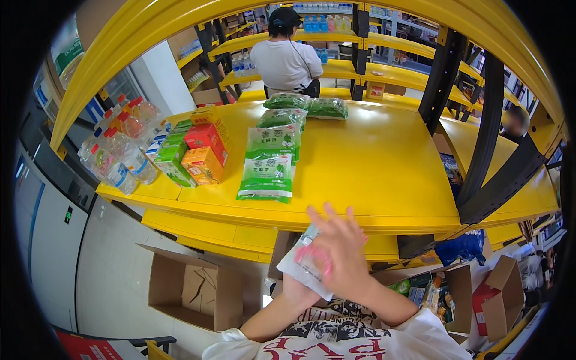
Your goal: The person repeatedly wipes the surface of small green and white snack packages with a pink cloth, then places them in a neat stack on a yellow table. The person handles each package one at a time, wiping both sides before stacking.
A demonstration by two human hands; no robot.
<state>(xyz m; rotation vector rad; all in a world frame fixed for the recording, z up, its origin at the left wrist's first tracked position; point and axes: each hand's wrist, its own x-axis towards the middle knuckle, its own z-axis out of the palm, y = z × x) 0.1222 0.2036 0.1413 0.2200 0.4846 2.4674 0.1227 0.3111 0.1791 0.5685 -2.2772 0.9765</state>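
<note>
In front of my chest, a white packet with pink print and a crimped edge [298, 269] is tilted at the front of the yellow shelf. My left hand [296, 290] grips it from underneath, its fingers mostly hidden by the packet. Over the packet's right side lies my right hand [345, 249], fingers spread apart and pointing toward the shelf. A column of green-and-white food packets [267, 177] lies flat on the shelf beyond my hands, with another green packet [327, 108] beside its far end.
Left of the green packets stand juice cartons [203, 165] and clear bottles [123, 153] on the yellow shelf board [372, 174]. Below are an open cardboard box [180, 288] and a box of packaged goods [459, 300]. A black upright [441, 84] rises at right. Another person [287, 60] stands behind.
</note>
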